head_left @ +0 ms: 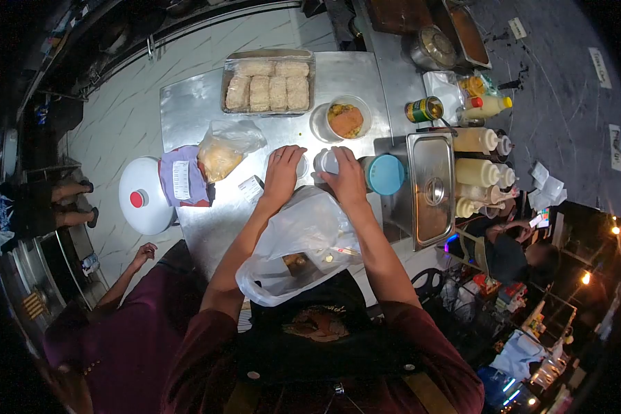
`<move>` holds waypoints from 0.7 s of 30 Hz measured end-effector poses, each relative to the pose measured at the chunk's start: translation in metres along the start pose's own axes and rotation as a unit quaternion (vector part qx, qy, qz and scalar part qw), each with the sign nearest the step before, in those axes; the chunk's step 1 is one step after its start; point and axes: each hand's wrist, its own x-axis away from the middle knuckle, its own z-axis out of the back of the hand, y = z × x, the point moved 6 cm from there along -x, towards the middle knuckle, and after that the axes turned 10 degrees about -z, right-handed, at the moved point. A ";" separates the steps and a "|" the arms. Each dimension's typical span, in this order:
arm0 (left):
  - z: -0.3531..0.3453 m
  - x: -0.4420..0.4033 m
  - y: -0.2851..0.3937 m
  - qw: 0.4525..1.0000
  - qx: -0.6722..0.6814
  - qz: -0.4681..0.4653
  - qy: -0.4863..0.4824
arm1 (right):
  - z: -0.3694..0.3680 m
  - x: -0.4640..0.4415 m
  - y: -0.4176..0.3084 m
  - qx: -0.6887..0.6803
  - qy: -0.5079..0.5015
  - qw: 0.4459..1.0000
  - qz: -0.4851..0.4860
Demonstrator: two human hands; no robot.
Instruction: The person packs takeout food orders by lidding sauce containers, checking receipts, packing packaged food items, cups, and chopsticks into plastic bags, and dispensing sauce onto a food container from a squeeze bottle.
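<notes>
My left hand (281, 174) curls over the steel table beside a small clear round cup or lid (302, 166), its fingers partly covering it. A small clear plastic cup (327, 163) is between the thumb and fingers of my right hand (346, 177). Below both wrists, a white plastic bag (298, 231) lies bunched at the table's front edge, with a brown item showing through its opening. Just right of my right hand stands a container with a turquoise lid (385, 174). Beyond it is a clear round tub (349, 117) of food with an orange-brown piece on top.
A tray of breaded blocks (268, 93) sits at the back of the steel table (193, 103). To the left are a tied food bag (221, 153) and a white jug (145, 196). Squeeze bottles (476, 172) line the right, beside a lidded steel pan (431, 200). Another person (131, 324) stands close at left.
</notes>
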 end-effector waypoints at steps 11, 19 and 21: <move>-0.003 -0.008 0.008 0.998 -0.014 -0.052 -0.034 | -0.022 -0.007 0.002 0.068 -0.019 0.992 0.102; -0.010 -0.010 0.007 0.990 -0.105 -0.036 -0.084 | -0.026 -0.002 -0.006 0.192 0.059 0.965 0.171; -0.011 -0.007 0.007 0.987 -0.132 -0.046 -0.073 | -0.033 -0.004 -0.002 0.176 0.048 0.968 0.171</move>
